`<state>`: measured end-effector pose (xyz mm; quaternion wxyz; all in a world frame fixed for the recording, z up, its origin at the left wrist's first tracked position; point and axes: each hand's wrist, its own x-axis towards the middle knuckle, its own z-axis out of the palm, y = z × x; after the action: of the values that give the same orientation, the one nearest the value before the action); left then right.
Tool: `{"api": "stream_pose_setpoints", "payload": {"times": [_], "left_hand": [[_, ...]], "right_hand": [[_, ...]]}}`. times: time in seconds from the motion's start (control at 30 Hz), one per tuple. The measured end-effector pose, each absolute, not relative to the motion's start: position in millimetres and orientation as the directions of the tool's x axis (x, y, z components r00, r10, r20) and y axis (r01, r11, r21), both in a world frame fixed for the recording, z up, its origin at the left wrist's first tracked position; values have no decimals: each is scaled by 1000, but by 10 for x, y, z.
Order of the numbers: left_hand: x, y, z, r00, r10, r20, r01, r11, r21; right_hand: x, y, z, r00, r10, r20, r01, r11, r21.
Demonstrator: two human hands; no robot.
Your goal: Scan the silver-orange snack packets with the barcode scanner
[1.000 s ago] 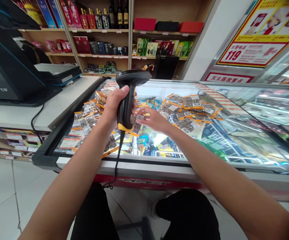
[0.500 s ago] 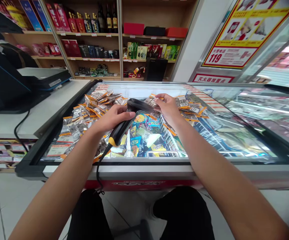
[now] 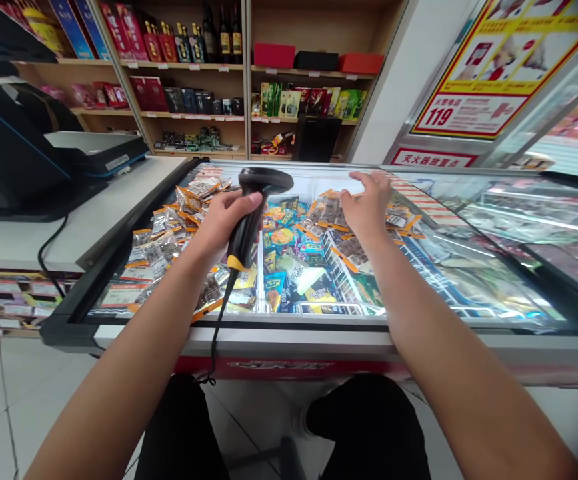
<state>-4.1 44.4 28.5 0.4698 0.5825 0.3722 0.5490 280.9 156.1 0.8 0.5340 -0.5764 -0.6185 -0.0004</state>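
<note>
My left hand [image 3: 229, 217] is wrapped round the handle of a black barcode scanner [image 3: 249, 227] with a yellow collar at its base. Its head points to the right, and a black cord [image 3: 219, 327] hangs over the freezer's front edge. My right hand [image 3: 369, 203] is open, thumb and fingers apart, above the right-hand pile of small snack packets [image 3: 331, 210]; no packet shows in it. A larger pile of clear packets with orange edges [image 3: 161, 233] lies on the glass to the left of the scanner.
The packets lie on the glass lid of a chest freezer [image 3: 289, 327], with coloured bags [image 3: 293, 267] in wire baskets under the glass. At left stands a counter [image 3: 119, 200] with a black machine [image 3: 9, 153]. Shelves [image 3: 183, 67] with bottles and boxes stand behind.
My right hand has moved right, away from the scanner's head, and its fingers have spread. The scanner has risen slightly and moved left, its handle turning more upright.
</note>
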Motion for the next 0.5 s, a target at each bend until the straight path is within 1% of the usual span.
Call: {"api": "stream_pose_setpoints", "payload": {"times": [0.03, 0.07, 0.1, 0.13, 0.2, 0.23, 0.27, 0.3, 0.33, 0.4, 0.43, 0.5], "left_hand": [[-44, 453, 297, 66, 947, 313, -102, -306, 947], [-49, 462, 308, 15, 943, 333, -122, -329, 936], [-53, 469, 318, -27, 937, 349, -140, -349, 926], [-57, 476, 325, -61, 930, 363, -154, -368, 917], [-62, 482, 335, -106, 917, 384, -163, -397, 903], [-62, 483, 338, -119, 913, 390, -162, -405, 900], [-60, 482, 340, -127, 911, 393, -158, -410, 898], [-58, 480, 344, -129, 910, 394, -152, -410, 899], [-55, 478, 348, -128, 911, 393, -145, -409, 901], [-51, 475, 356, -124, 913, 389, -131, -404, 906], [-50, 475, 358, -121, 913, 388, -126, -402, 907], [-50, 483, 359, -118, 912, 392, -123, -406, 906]], "right_hand": [[2788, 1530, 14, 224, 669, 709, 766, 329, -553], [2731, 1488, 12, 184, 650, 738, 790, 349, -504], [2641, 1436, 0, 106, 662, 742, 786, 402, -470], [2523, 1376, -22, -9, 695, 719, 751, 479, -454], [2244, 1241, -100, -330, 747, 577, 639, 626, -447], [2104, 1175, -151, -463, 732, 501, 599, 674, -432], [1975, 1115, -208, -558, 704, 440, 581, 710, -399], [1865, 1067, -267, -613, 675, 410, 573, 737, -357], [1779, 1034, -326, -636, 657, 405, 579, 753, -311], [1678, 1026, -435, -598, 663, 450, 635, 735, -239], [1659, 1052, -481, -552, 685, 475, 673, 703, -231], [1662, 1159, -552, -449, 753, 480, 733, 618, -283]]}}
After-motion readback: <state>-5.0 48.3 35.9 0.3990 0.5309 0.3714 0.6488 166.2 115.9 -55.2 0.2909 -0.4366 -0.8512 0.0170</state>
